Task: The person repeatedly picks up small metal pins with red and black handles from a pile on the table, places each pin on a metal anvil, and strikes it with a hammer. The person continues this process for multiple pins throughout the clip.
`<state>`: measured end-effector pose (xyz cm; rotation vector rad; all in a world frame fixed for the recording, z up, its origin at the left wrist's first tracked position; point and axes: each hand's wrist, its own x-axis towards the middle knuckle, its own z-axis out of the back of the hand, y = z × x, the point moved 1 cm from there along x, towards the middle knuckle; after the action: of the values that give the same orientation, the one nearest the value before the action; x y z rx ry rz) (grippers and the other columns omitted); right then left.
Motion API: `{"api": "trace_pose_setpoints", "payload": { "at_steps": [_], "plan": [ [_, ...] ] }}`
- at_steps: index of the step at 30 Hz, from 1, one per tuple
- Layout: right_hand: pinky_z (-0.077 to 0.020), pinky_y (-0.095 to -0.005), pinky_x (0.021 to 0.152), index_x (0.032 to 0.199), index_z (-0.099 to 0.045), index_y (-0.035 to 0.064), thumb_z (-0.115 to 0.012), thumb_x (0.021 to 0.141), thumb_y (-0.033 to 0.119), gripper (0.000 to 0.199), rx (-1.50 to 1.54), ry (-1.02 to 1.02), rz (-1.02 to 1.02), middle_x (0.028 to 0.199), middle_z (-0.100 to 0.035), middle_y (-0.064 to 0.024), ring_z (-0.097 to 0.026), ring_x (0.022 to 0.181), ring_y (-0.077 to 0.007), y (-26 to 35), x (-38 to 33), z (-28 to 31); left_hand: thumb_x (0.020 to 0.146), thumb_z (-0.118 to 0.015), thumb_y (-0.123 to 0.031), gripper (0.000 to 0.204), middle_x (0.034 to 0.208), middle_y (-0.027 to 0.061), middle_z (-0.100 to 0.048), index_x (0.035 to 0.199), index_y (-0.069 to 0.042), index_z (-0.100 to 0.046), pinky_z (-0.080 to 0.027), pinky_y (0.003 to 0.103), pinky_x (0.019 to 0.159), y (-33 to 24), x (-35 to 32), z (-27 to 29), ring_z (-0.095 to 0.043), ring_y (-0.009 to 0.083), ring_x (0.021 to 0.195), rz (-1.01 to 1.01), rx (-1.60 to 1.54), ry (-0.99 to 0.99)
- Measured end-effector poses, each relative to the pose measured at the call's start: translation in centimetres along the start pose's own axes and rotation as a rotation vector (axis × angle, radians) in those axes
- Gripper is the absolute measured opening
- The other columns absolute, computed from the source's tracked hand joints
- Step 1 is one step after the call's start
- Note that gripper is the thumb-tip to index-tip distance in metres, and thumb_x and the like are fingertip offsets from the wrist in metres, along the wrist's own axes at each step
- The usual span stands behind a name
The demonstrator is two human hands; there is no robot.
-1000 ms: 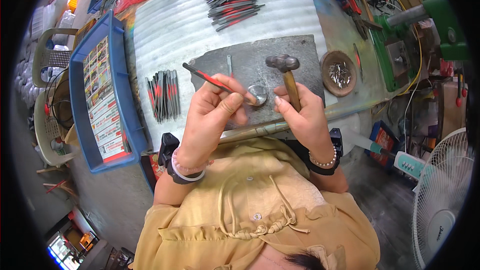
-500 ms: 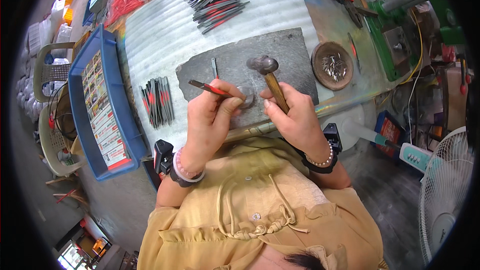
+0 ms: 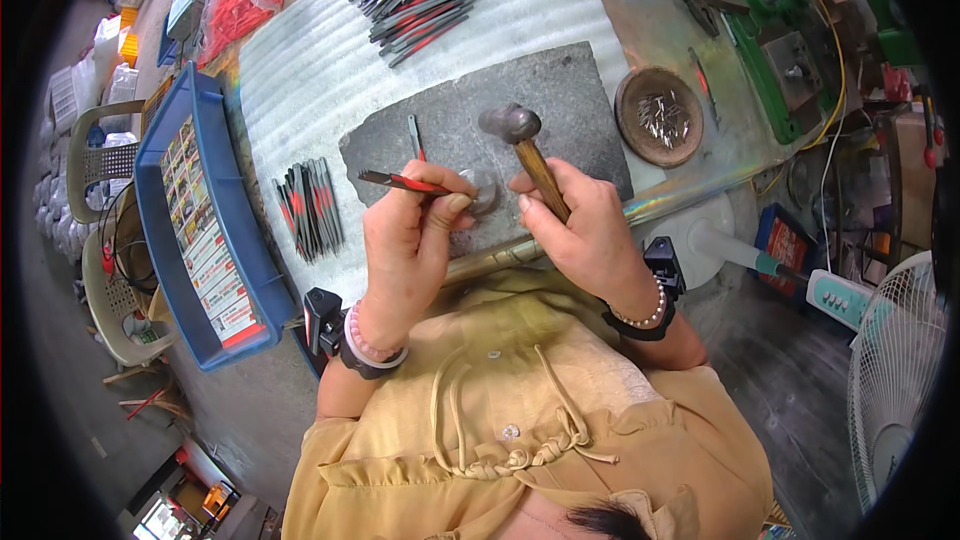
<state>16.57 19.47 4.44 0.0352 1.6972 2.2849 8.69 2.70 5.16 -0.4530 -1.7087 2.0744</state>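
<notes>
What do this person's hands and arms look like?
The bare left hand has a pale pink beaded bracelet, white band and boxy black device at its wrist; the bare right hand has a pearly beaded bracelet and another black device. Sleeves are loose mustard cloth.

Around my surface [image 3: 742,145] I see a grey floor [image 3: 235,420], a beige plastic chair [image 3: 108,172] on my left, a white fan [image 3: 888,430] on my right, and bright light behind me.

Wooden-handled hammer [image 3: 534,166] here, gripped on a slant, dark rounded head over the grey stone slab [image 3: 455,132] | slim black-and-red tool [image 3: 400,181] to its left, pinched nearly level, dark end pointing left
</notes>
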Motion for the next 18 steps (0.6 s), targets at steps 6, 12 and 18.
{"api": "trace_pose_setpoints", "payload": {
  "at_steps": [6,12,18],
  "plan": [
    [-0.0498,-0.0268,0.066,0.106,-0.062,-0.0051,-0.06,0.089,0.006,0.02,0.003,-0.02,0.034,0.077,-0.067,-0.0078,-0.062,0.07,-0.0092,-0.5,0.0,-0.1,0.079,-0.058,0.014,0.02,0.084,0.0117,-0.062,0.093,0.0,-0.059,-0.052,0.031,0.06,-0.4,-0.1,-0.5,-0.065,0.0225,0.067,-0.356,0.411,0.009],
    [-0.0496,-0.025,0.064,0.104,-0.064,-0.0019,-0.065,0.085,0.002,0.019,0.322,-0.022,0.136,0.078,-0.067,-0.005,-0.063,0.071,-0.0087,0.8,-0.2,0.0,0.074,-0.057,0.008,0.027,0.082,0.0095,-0.059,0.097,-0.004,-0.059,-0.051,0.036,0.056,-1.1,-0.4,-1.1,-0.064,0.028,0.068,-0.455,0.638,0.025],
    [-0.0512,-0.0272,0.06,0.103,-0.064,0.0002,-0.08,0.078,0.013,0.033,0.082,0.056,0.396,0.075,-0.065,-0.0098,-0.066,0.065,-0.0181,5.0,-1.0,1.1,0.073,-0.062,0.002,0.025,0.083,0.0094,-0.058,0.096,-0.006,-0.06,-0.051,0.036,0.055,-1.5,-0.8,-0.7,-0.064,0.0298,0.068,-0.449,0.629,0.06]
  ]
}}
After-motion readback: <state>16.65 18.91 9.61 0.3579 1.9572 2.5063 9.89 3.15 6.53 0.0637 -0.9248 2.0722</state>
